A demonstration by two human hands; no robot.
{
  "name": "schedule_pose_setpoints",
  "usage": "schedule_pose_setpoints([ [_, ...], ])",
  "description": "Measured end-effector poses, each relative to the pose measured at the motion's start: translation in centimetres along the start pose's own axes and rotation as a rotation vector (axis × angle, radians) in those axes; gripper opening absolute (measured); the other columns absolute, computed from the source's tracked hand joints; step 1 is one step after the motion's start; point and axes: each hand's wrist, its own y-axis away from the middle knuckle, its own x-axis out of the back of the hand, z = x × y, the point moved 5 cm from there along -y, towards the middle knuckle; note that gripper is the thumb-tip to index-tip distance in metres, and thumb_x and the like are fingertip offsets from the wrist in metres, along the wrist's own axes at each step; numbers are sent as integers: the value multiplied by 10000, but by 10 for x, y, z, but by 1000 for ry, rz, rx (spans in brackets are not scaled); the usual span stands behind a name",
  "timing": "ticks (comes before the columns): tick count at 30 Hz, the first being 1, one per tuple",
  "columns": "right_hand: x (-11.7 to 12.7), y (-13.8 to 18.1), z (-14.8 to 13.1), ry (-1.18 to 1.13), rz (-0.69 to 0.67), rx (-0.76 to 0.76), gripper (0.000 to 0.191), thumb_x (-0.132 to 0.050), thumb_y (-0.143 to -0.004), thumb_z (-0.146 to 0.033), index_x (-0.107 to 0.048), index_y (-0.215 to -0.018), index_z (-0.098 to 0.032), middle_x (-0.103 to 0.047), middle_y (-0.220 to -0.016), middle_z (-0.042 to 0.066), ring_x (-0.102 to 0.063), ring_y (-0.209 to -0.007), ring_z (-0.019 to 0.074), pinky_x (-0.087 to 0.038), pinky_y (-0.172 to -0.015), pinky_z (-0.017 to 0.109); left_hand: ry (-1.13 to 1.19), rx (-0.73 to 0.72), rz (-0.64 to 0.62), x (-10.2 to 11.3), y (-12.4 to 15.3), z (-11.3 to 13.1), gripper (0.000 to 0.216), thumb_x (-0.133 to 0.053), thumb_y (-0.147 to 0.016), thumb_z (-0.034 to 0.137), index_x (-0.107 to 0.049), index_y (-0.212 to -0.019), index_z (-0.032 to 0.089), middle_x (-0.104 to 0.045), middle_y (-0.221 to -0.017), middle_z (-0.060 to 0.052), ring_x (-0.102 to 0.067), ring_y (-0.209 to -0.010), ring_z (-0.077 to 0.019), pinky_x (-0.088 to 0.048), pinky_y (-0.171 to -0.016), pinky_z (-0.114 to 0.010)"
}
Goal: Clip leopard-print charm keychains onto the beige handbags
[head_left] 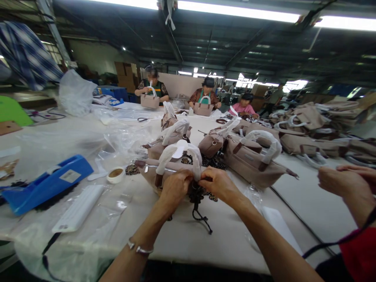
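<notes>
Two-handed pinch on an upright handbag (150, 177).
Fingers of the left hand (177, 187) and right hand (219, 185) are narrowed on the handbag at the foot of its white-wrapped handle (197, 161), apparently to steady that spot from both sides; the exact part gripped is hidden. A dark ornament (196, 197) hangs just below. The handbag stands on the tabletop (232, 235) directly before the worker, presumably for two-handed access; the blue tape dispenser (44, 190) sits left, likely for reach.
</notes>
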Motion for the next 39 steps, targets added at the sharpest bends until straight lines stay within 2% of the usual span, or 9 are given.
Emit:
schedule_pose_setpoints([
  [7, -6, -3, -1, 172, -19, 44, 95, -601, -707, -113, -595, -645, -185, -574, -708, -15, -508, -677, 129, -332, -606, 237, 86, -27, -3, -1, -7, -7, 165, -491, -854, 195, -649, -809, 205, -687, -807, -10, -619, -777, -174, -417, -702, -263],
  [14, -14, -7, -4, 166, -53, -96, 81, -603, -659, -107, -625, -686, -181, -620, -681, -2, -523, -622, 128, -317, -553, 237, 355, 12, -53, -9, -10, -21, 183, -496, -853, 272, -648, -787, 195, -623, -680, 19, -571, -635, -140, -413, -580, -229],
  [20, -16, -5, 19, -203, -87, -221, 46, -562, -723, -178, -599, -747, -189, -592, -616, -36, -537, -539, 114, -355, -501, 217, 603, 133, -140, -14, -17, -33, 190, -521, -831, 328, -608, -776, 169, -551, -603, 37, -521, -513, -102, -421, -493, -201],
  [22, -15, -4, 21, -255, -105, -227, 35, -577, -735, -221, -591, -746, -192, -571, -601, -40, -526, -531, 118, -350, -486, 222, 646, 151, -159, -13, -20, -33, 187, -534, -821, 331, -599, -768, 164, -543, -597, 39, -522, -504, -96, -426, -483, -192],
  [26, -13, -2, 7, 44, -12, -96, 153, -708, -662, -272, -610, -757, -202, -598, -681, -19, -532, -629, 146, -342, -535, 244, 701, 188, -160, -10, -22, -30, 174, -540, -816, 329, -595, -803, 164, -543, -595, 44, -529, -498, -95, -452, -495, -199],
  [29, -20, 1, -2, 262, 61, -111, 295, -720, -669, -306, -619, -919, -186, -647, -839, 49, -582, -747, 201, -378, -615, 278, 602, 180, -95, -8, -14, -28, 176, -512, -844, 322, -601, -825, 172, -574, -614, 29, -552, -521, -116, -463, -524, -225],
  [32, -29, 4, -2, 381, 116, -157, 270, -631, -749, -271, -589, -993, -166, -651, -942, 103, -605, -820, 234, -389, -662, 299, 243, 127, 51, -2, 3, -22, 187, -469, -879, 255, -634, -831, 181, -669, -739, -26, -629, -687, -166, -467, -650, -267],
  [35, -31, 4, 2, 391, 127, -113, 166, -564, -761, -190, -577, -926, -183, -649, -904, 79, -595, -795, 212, -382, -672, 289, -82, 151, 98, -3, 20, -16, 207, -446, -899, 206, -651, -873, 196, -711, -905, -62, -660, -843, -206, -444, -722, -289],
  [39, -25, 1, 8, 302, 141, -31, 57, -570, -723, -171, -559, -774, -194, -611, -747, 19, -551, -697, 173, -367, -635, 266, -229, 192, 30, -17, 26, -10, 199, -447, -913, 232, -641, -874, 212, -711, -930, -60, -675, -824, -217, -417, -651, -281],
])
